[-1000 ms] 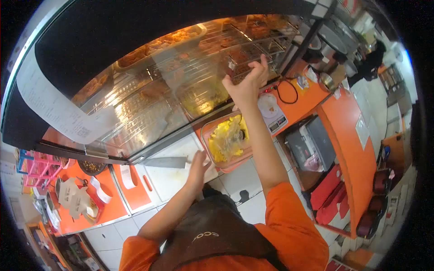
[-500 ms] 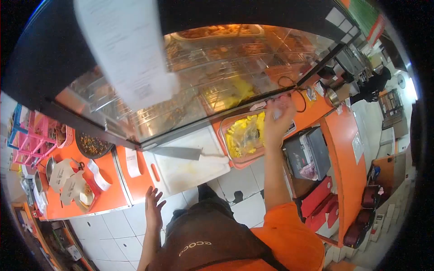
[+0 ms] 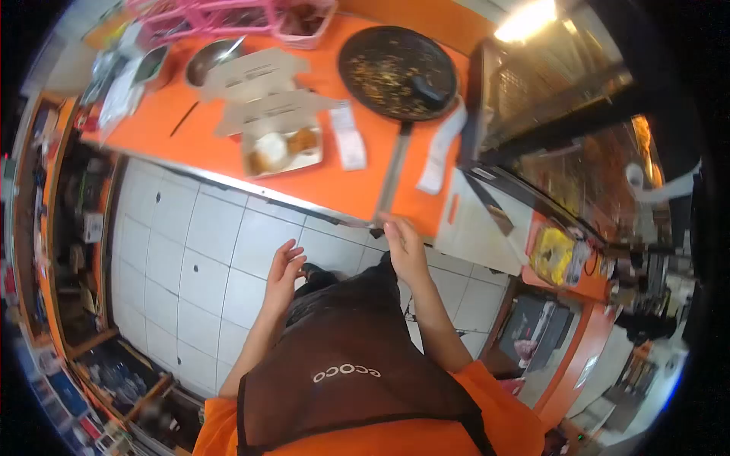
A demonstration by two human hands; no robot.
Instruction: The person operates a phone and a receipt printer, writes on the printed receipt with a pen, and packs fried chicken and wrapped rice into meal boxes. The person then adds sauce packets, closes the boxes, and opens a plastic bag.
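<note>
My left hand [image 3: 285, 266] hovers over the tiled floor in front of the counter, holding nothing, its fingers apart and slightly curled. At the counter's front edge, my right hand [image 3: 407, 247] is nearest to the metal joint strip [image 3: 395, 175]; its fingers are stretched out, and nothing shows in them. An open cardboard food box [image 3: 300, 156] on the counter holds something white and browned pieces. Beside it lies a printed paper slip [image 3: 348, 137]. A second curled slip [image 3: 435, 163] is right of the strip. Behind stands a dark round tray [image 3: 397, 72] with scattered bits.
To the right are a white cutting board [image 3: 487, 247], a large knife [image 3: 494, 209] and a tub of yellow food [image 3: 553, 254]. A glass display case [image 3: 547, 114] stands beyond. Metal bowls [image 3: 213, 61] and pink baskets [image 3: 304, 23] occupy the back left.
The view has swung left, toward the food box and dark tray. My right hand has left the tub of yellow food and come back to the counter edge.
</note>
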